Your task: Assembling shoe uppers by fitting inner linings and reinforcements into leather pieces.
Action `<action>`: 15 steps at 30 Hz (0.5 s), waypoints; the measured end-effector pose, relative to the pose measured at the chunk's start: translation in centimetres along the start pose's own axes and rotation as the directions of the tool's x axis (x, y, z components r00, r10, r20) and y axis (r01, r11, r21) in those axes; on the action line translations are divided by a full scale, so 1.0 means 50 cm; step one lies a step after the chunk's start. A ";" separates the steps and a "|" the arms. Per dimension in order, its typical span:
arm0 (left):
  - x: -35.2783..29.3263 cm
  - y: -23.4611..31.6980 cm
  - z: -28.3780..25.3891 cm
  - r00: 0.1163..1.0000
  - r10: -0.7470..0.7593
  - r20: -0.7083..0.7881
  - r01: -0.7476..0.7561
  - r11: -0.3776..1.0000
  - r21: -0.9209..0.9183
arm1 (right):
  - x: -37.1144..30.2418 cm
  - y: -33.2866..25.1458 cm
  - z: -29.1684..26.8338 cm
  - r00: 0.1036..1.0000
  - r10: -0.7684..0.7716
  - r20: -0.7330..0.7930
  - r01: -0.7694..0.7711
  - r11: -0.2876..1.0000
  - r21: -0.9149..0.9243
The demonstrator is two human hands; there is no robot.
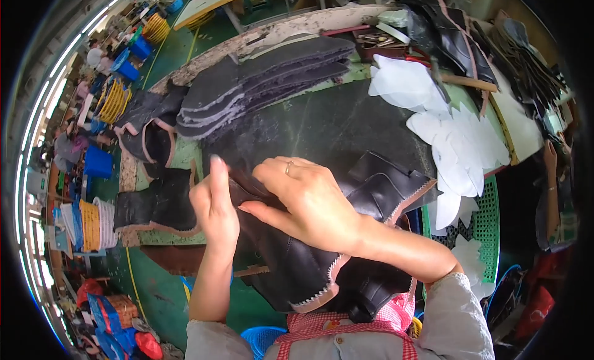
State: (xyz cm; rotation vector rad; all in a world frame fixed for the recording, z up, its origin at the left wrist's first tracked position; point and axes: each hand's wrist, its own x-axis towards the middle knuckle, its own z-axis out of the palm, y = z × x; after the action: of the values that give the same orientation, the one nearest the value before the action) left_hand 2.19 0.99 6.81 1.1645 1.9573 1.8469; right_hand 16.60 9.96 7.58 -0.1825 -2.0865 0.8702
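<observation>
A black leather boot upper (291,258) with a zigzag-cut, tan-backed edge lies in front of me, its near end hanging toward my lap. My left hand (215,208) is closed on its far end, thumb pointing up. From the other side my right hand (312,205) grips the same end, fingers curled over the leather and thumb stretched toward the left hand. The fold between the hands is partly hidden. To the right, another black upper (393,186) lies at the table's edge. More black leather uppers (158,202) lie left of my left hand.
Thick dark fleecy pieces (266,75) are stacked at the back of the dark work mat (322,128). White leaf-like sheets (455,149) spill along the right side above a green basket (487,230). A wooden-handled hammer (467,82) lies at the back right.
</observation>
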 end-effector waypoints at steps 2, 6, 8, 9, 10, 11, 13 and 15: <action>-0.001 0.013 0.014 0.998 -0.066 0.010 0.065 0.995 0.071 | -0.008 0.009 0.003 0.997 0.076 0.024 -0.077 0.996 0.045; 0.000 0.000 -0.002 0.944 0.166 0.287 -0.147 0.985 -0.086 | -0.026 0.038 -0.011 0.912 0.362 0.191 -0.409 0.788 0.460; -0.008 0.032 -0.004 0.902 0.179 0.393 -0.174 0.984 -0.047 | -0.038 0.044 -0.002 0.881 0.398 0.255 -0.461 0.598 0.656; -0.003 0.025 -0.010 0.893 0.202 0.402 -0.207 0.978 -0.033 | -0.037 0.041 0.002 0.885 0.388 0.260 -0.456 0.602 0.655; 0.001 0.021 -0.016 0.884 0.223 0.410 -0.238 0.971 -0.015 | -0.033 0.035 0.004 0.880 0.398 0.258 -0.459 0.576 0.676; 0.000 0.022 -0.011 0.896 0.245 0.371 -0.270 0.963 0.017 | -0.032 0.031 0.008 0.875 0.411 0.257 -0.462 0.549 0.696; -0.009 0.013 0.001 0.938 0.160 0.307 -0.164 0.986 -0.014 | -0.038 0.033 0.023 0.907 0.374 0.196 -0.405 0.636 0.657; -0.005 0.011 0.009 0.966 0.055 0.253 -0.063 0.998 0.025 | -0.039 0.035 0.030 0.979 0.201 0.011 -0.196 0.942 0.274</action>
State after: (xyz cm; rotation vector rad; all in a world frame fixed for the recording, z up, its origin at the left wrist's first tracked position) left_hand 2.86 1.12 7.12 1.4051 1.8345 1.6056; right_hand 16.39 9.70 4.59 -0.2545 -1.9295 1.2647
